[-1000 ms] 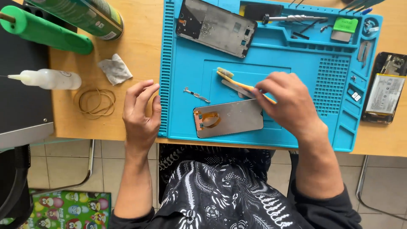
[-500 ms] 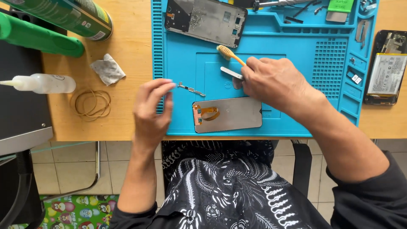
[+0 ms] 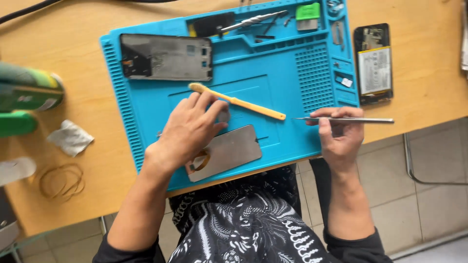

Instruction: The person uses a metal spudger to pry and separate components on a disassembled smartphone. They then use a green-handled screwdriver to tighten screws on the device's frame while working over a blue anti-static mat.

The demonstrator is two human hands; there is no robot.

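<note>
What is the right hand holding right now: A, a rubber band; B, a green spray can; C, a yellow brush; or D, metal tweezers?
D: the right hand pinches slim metal tweezers at the blue mat's right edge, while the yellow brush lies loose on the mat beside the left hand.

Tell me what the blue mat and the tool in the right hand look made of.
Blue mat: looks like matte silicone or rubber, with moulded ridges and trays. Tweezers pinched in the right hand: thin, grey, shiny, probably steel.
</note>
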